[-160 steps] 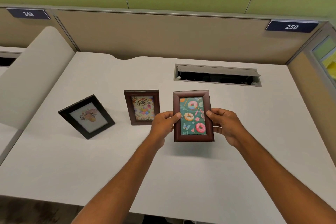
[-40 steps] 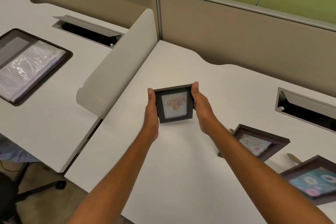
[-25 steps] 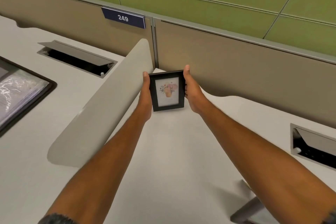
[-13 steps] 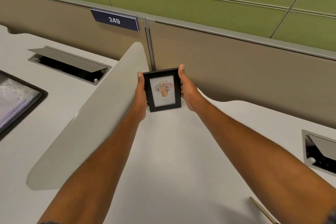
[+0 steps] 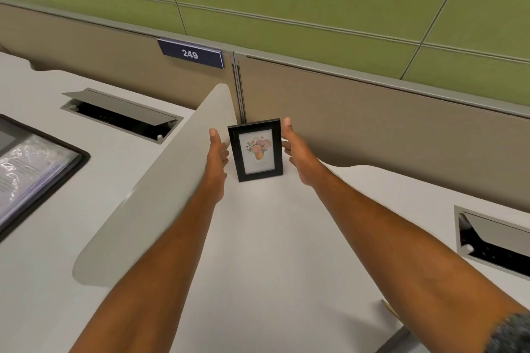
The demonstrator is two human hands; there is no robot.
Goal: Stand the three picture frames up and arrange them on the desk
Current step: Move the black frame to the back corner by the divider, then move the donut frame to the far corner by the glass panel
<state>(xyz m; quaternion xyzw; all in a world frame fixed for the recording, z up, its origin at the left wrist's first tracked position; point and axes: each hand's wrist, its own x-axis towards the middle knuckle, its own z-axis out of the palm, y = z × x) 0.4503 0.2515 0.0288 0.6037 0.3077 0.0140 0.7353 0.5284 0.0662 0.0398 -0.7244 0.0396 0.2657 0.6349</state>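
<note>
A white desk (image 5: 272, 252) meets tan cubicle panels under a green wall, with a grey side divider (image 5: 160, 195) running up the left of centre. Just above centre, in the back corner, the black flower-print picture frame (image 5: 256, 150) stands upright. The left hand (image 5: 217, 153) and right hand (image 5: 296, 152) flank it, fingers spread and empty, apparently just clear of its edges. This frame looks placed; next comes drawing both hands away without knocking it. The other two frames lie out of view.

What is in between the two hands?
In the head view, the black picture frame stands upright on the desk between the left hand and right hand; neither grips it.
</note>
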